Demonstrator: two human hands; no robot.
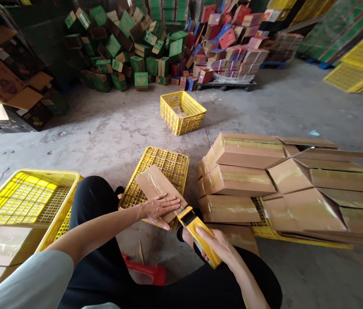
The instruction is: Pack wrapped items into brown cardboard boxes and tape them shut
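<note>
A flat-sided brown cardboard box [157,184] with clear tape along its top lies on an upturned yellow plastic crate [168,159] between my knees. My left hand [163,208] rests on the near end of the box, palm down with its fingers stretched out. In my right hand [215,242] is a long yellow hand tool [197,227] with a dark section near its front; its exact kind I cannot make out. The tool's front end is at the near end of the box, close to my left fingertips.
Taped cardboard boxes [242,178] are stacked to the right over a yellow crate. Another yellow crate [78,178] holding cardboard stands left. A smaller yellow basket [181,124] sits ahead. Behind are piles of green boxes [141,79] and red boxes [228,38]. Something red [149,272] lies below me.
</note>
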